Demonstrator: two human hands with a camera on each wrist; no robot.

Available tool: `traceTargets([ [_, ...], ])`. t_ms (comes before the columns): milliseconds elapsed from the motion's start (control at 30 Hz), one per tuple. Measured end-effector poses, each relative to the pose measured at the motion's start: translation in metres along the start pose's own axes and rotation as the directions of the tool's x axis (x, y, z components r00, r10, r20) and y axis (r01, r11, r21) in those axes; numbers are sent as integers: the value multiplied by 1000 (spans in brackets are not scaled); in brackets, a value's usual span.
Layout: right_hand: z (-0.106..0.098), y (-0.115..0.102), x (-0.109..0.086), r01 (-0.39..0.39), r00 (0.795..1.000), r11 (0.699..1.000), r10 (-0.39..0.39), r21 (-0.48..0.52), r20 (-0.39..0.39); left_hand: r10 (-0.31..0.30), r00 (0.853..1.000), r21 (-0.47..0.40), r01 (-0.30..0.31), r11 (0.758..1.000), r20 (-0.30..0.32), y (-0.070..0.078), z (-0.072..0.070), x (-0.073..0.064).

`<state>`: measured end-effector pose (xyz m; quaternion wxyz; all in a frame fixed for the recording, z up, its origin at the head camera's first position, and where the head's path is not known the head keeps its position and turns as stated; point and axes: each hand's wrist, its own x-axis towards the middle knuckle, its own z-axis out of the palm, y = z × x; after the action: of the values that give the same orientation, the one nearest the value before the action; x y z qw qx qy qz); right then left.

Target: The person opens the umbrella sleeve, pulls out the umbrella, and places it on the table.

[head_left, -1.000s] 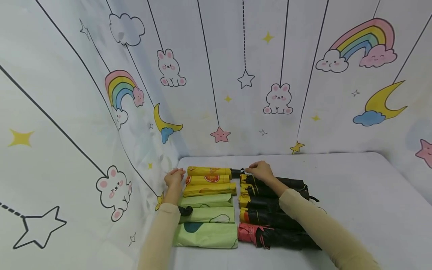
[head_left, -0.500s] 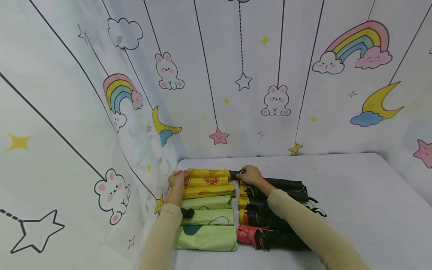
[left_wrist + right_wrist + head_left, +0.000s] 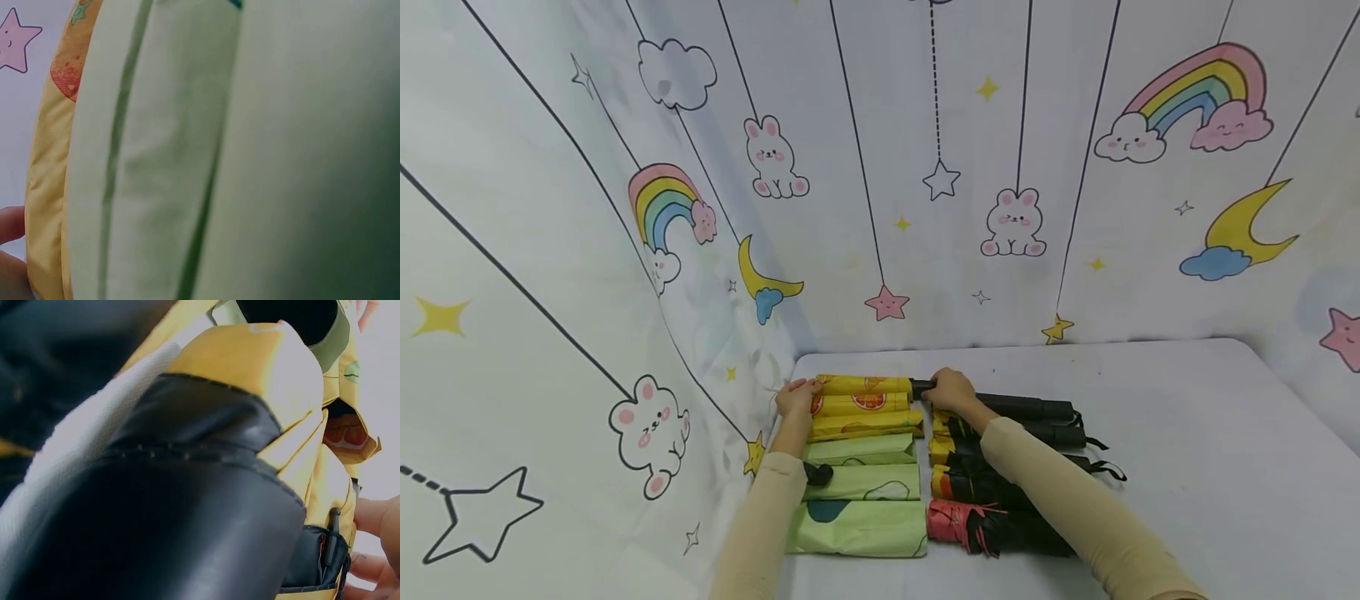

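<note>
In the head view my left hand (image 3: 795,399) pinches the left end of the farthest yellow fabric cover (image 3: 865,385), which has an orange print. From the cover's right end sticks a short black umbrella end (image 3: 920,389), and my right hand (image 3: 952,392) grips it. Nearer me lie more covers: a yellow one with orange slices (image 3: 868,403) and green ones (image 3: 857,527). In the right wrist view an orange-print cover shows its open mouth (image 3: 345,432). My left fingertips (image 3: 11,225) show beside yellow cloth in the left wrist view.
Several folded black umbrellas with yellow ends (image 3: 1028,407) lie in a column right of the covers, partly under my right arm. A red-ended black umbrella (image 3: 951,522) lies nearest. White table (image 3: 1187,467) extends right; a printed curtain (image 3: 865,200) stands behind and left.
My right hand has moved left and closed over the black umbrella end. My left hand has shifted slightly right onto the cover's end. The covers and other umbrellas keep their places.
</note>
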<state>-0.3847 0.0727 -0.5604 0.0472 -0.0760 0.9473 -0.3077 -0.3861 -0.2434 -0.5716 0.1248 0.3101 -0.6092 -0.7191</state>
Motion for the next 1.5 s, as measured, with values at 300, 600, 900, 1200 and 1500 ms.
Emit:
traceTargets([
  [300, -3, 0, -2, 1, 999, 999, 1, 41, -32, -5, 1000, 1, 5, 1000, -2, -3, 1, 0],
  [600, 2, 6, 2, 63, 994, 982, -45, 178, -104, -1, 999, -57, -1, 998, -34, -4, -3, -5],
  [900, 1, -3, 0, 136, 979, 883, -52, 449, -196, -7, 992, -258, -26, 966, -128, 3, -2, -13],
  [1200, -1, -8, 3, 77, 996, 694, -26, 715, -82, 0, 989, -163, -23, 986, -145, 0, -4, -7],
  [1500, 0, -5, 1, -99, 993, 635, 108, 766, 39, -6, 994, -162, -11, 987, -105, 0, -4, -6],
])
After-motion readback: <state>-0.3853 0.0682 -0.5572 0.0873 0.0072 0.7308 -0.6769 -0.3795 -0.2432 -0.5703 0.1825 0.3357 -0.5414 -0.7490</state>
